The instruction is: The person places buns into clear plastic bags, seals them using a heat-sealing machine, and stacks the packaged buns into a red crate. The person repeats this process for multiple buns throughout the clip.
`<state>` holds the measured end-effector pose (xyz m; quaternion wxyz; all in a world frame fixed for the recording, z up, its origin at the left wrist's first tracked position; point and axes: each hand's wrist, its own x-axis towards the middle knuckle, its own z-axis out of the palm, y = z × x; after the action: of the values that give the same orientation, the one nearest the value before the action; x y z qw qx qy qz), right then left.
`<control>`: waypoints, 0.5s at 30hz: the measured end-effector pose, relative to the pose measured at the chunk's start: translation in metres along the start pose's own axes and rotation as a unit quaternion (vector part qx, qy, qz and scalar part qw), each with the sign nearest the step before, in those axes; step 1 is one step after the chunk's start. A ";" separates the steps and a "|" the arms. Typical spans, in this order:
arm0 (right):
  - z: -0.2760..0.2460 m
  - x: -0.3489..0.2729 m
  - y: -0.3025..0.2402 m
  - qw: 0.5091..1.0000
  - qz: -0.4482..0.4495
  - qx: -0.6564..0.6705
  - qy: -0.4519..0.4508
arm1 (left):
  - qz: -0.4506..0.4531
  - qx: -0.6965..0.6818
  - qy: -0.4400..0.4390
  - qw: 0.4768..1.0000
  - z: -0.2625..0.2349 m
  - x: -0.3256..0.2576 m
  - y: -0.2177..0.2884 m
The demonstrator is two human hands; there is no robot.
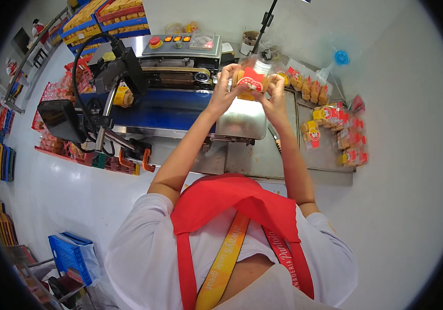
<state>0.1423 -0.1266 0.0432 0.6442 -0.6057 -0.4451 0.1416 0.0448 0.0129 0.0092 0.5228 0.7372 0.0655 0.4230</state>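
I view a clear-plastic, red-labelled bread pack (251, 79)
Left hand (224, 96) and right hand (273, 100) pinch opposite sides, probably for steadiness

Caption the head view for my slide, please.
Left hand and right hand hold a red-labelled bread bag near a blue conveyor belt.

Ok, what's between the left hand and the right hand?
In the head view, a clear red-labelled bag of bread is between the left hand and the right hand, held by both.
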 end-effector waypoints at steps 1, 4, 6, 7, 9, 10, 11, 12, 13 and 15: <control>0.003 -0.002 0.019 0.998 -0.030 -0.048 0.034 | 0.012 0.098 0.001 0.995 -0.006 -0.001 -0.009; 0.014 -0.010 0.076 0.996 -0.028 -0.078 0.037 | -0.063 0.076 0.008 0.995 -0.009 -0.019 -0.025; 0.019 -0.013 0.069 0.997 -0.005 -0.073 0.036 | -0.057 0.072 0.013 0.996 -0.011 -0.026 -0.029; 0.018 -0.011 0.066 0.998 0.006 -0.050 0.037 | -0.021 0.095 0.025 0.995 -0.010 -0.026 -0.036; 0.016 -0.021 0.067 0.996 0.051 0.051 0.048 | -0.067 0.014 -0.008 0.998 -0.009 -0.022 -0.029; 0.014 -0.020 0.074 0.987 0.074 0.130 0.057 | -0.097 -0.063 -0.009 0.993 -0.005 -0.023 -0.039; 0.013 -0.016 0.072 0.972 0.089 0.209 0.065 | -0.104 -0.200 -0.024 0.974 0.000 -0.020 -0.030; 0.012 -0.019 0.063 0.967 0.123 0.198 0.102 | -0.124 -0.188 -0.044 0.973 0.001 -0.023 -0.026; 0.006 -0.019 0.065 0.979 0.112 0.141 0.098 | -0.144 -0.177 -0.064 0.972 0.001 -0.024 -0.022; -0.009 -0.019 0.062 0.991 0.095 0.026 0.088 | -0.168 -0.225 -0.085 0.956 0.001 -0.016 -0.004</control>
<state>0.1608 -0.1322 -0.0191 0.6799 -0.6387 -0.3229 0.1597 0.0366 0.0058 -0.0027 0.7424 0.6121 0.0469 0.2681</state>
